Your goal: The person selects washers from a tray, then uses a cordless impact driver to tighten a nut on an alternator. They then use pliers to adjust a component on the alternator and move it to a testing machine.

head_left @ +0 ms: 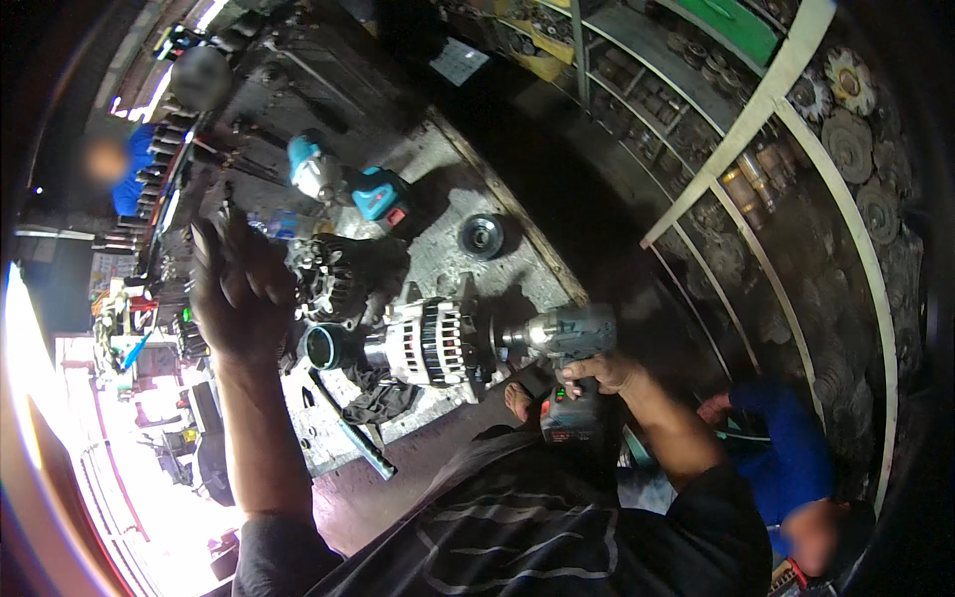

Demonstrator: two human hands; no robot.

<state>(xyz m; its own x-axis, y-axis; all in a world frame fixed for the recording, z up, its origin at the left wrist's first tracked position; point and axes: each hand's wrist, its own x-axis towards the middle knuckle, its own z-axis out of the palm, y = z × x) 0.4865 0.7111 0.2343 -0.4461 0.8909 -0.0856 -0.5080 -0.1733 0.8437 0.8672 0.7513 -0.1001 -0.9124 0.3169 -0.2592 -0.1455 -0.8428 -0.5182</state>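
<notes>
My right hand (601, 374) is wrapped round the grip of a cordless impact wrench (572, 332), whose dark battery hangs below. Its nose points left at the pulley end of an alternator (430, 340) with a silver and black slotted housing, lying on the workbench (348, 446). The socket meets or nearly meets that end; shadow hides the exact contact. Raised over the left part of the bench, my left hand (242, 284) looks dark, with its fingers stretched out and apart. No object shows in it. Beside it is a second, darker alternator part (333, 271).
A teal power tool (376, 196) and a round black pulley (481, 237) stand farther back. Near the alternator lie a ring-shaped part (319, 347), a dark rag (380, 400) and a long-handled tool (366, 451). Parts shelves (696, 129) line the right. A person in blue (786, 448) is at lower right.
</notes>
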